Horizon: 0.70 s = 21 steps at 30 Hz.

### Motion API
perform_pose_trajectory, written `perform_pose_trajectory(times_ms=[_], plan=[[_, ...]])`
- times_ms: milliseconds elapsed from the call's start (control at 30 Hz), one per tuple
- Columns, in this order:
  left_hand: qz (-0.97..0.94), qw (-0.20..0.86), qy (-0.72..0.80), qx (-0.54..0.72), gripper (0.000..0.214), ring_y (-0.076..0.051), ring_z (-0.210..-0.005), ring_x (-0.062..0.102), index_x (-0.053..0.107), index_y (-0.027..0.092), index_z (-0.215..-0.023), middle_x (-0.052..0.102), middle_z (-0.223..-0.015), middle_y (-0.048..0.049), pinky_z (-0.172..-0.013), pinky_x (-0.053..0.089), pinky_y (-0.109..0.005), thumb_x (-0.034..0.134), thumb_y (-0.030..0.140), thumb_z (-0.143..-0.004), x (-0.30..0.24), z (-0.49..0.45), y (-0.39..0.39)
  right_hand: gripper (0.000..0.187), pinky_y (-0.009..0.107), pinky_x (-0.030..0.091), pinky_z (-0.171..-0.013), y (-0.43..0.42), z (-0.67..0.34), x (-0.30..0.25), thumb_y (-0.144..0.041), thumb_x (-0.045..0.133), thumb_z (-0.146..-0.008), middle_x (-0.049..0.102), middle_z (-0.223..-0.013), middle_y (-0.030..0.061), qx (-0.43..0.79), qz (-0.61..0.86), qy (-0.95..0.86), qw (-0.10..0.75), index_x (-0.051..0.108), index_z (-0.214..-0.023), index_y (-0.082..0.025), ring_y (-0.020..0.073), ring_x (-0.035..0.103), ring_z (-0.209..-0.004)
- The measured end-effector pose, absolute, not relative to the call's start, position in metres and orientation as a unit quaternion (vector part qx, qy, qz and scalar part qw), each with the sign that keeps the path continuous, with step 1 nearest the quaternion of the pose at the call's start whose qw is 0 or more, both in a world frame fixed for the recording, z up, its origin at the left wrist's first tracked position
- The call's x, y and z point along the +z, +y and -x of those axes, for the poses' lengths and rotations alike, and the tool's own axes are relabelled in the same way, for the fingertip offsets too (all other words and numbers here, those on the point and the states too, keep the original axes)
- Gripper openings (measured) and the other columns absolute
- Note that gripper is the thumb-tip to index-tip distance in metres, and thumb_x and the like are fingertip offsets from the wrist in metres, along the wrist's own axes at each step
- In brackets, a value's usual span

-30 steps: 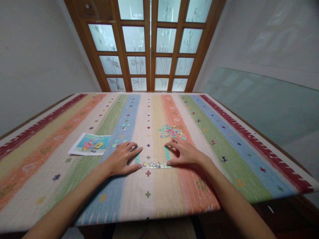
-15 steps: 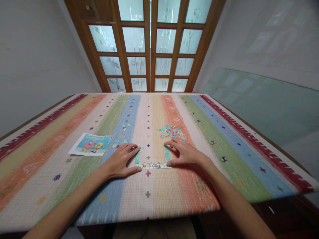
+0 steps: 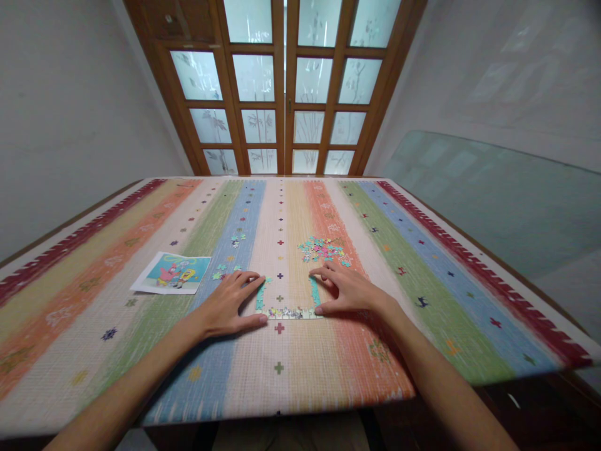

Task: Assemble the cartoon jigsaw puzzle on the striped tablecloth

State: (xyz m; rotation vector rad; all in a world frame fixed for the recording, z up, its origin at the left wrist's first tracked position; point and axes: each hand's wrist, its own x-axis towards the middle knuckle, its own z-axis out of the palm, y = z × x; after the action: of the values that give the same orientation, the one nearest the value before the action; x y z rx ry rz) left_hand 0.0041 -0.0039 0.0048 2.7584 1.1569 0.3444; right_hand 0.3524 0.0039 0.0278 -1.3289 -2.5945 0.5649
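Note:
A partly built jigsaw frame lies on the striped tablecloth, with a bottom edge strip and two short teal side strips. My left hand lies flat and open against its left side, thumb at the bottom left corner. Flat and open too, my right hand has its fingertips on the right teal strip and its thumb at the bottom right corner. Just beyond my right hand lies a pile of loose pink and teal pieces.
A cartoon reference picture lies to the left. A few loose pieces sit on the blue stripe, with others near my left hand. Wooden glass-paned doors stand behind the table. A glass sheet leans at the right.
My left hand's fingers have shifted slightly along the left teal strip. The view has tilted a little. My right hand has hardly moved.

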Motion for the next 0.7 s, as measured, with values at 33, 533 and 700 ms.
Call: perform_pose_trajectory(times_ms=[33, 533, 700], plan=[[-0.910, 0.070, 0.389, 0.121, 0.076, -0.035, -0.124, 0.053, 0.047, 0.021, -0.149, 0.056, -0.141, -0.0151, -0.107, 0.044, -0.055, 0.056, 0.070, -0.092, 0.007, -0.002, -0.003, 0.073, 0.044, 0.052, -0.091, 0.004, -0.352, 0.028, -0.053, 0.084, -0.075, 0.061, -0.126, 0.0131, 0.192, 0.446, -0.870, 0.086, 0.060, -0.136, -0.022, 0.0307, 0.061, -0.105], [-0.825, -0.025, 0.542, 0.158, 0.032, -0.034, -0.106, 0.060, 0.074, 0.022, -0.099, 0.068, -0.113, -0.0122, -0.096, 0.050, -0.052, 0.052, 0.039, -0.083, 0.019, 0.068, 0.019, 0.070, 0.044, 0.052, -0.091, 0.004, -0.353, 0.026, -0.055, 0.083, -0.075, 0.061, -0.125, 0.0126, 0.192, 0.444, -0.871, 0.091, 0.061, -0.133, -0.022, 0.0299, 0.062, -0.103], [-0.826, -0.019, 0.542, 0.156, 0.038, -0.033, -0.103, 0.059, 0.074, 0.022, -0.097, 0.068, -0.109, -0.0128, -0.096, 0.049, -0.051, 0.048, 0.049, -0.093, 0.008, 0.069, 0.020, 0.069, 0.044, 0.052, -0.088, 0.004, -0.353, 0.026, -0.055, 0.082, -0.076, 0.061, -0.124, 0.0130, 0.188, 0.444, -0.871, 0.091, 0.062, -0.134, -0.022, 0.0295, 0.062, -0.101]])
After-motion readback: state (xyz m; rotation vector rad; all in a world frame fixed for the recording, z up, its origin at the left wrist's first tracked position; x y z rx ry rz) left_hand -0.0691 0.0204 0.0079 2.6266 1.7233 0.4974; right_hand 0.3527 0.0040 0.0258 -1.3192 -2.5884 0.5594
